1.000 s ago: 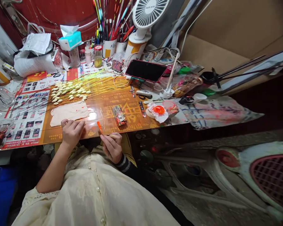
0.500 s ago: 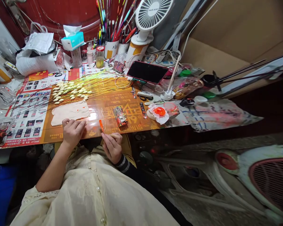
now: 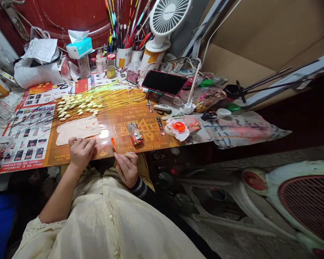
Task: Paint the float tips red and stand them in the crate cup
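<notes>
Right hand point(image 3: 126, 169) pinches orange-tipped stick point(image 3: 113, 144) close to its tip for steady control; left hand point(image 3: 81, 154) lies open, released, just below a beige pad point(image 3: 77, 131).

The head-worn camera looks forward and down, close above the left hand point(image 3: 81, 154) and right hand point(image 3: 126, 169).

Across our desk point(image 3: 151, 148) lie thin yellow rods point(image 3: 75, 107) with pale bulbs toward the left end, a pale cloth point(image 3: 77, 126) near the front edge, and a patterned packet point(image 3: 135, 133) further right.

An orange stick point(image 3: 113, 144), black-and-grey striped cuff point(image 3: 138, 189), cream blouse point(image 3: 97, 219).
</notes>
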### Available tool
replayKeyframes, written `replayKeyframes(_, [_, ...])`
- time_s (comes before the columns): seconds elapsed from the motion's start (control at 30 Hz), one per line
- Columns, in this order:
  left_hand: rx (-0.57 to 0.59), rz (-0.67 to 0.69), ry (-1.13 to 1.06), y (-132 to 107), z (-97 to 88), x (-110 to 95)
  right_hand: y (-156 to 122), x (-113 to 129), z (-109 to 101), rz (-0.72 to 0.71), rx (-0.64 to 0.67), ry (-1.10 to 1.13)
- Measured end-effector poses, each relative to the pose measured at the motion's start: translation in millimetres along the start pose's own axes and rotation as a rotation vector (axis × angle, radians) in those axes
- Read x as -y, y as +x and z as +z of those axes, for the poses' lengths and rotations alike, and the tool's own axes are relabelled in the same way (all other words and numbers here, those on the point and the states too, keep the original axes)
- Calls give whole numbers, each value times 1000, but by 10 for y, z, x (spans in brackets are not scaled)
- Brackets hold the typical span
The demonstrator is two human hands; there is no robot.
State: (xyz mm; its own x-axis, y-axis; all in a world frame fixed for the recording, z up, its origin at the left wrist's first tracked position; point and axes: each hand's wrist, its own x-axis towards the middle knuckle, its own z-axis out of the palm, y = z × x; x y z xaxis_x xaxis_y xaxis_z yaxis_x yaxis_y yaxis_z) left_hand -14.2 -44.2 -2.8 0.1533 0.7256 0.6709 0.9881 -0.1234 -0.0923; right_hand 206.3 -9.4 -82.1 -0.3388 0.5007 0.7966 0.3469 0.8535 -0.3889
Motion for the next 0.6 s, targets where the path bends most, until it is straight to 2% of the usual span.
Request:
replayKeyframes(0.23, [-13, 12, 7, 15, -10, -5, -16, -11, 13, 5, -15, 6])
replayKeyframes(0.6, [8, -4, 15, -24, 14, -5, 41, 75, -8, -79, -6, 55])
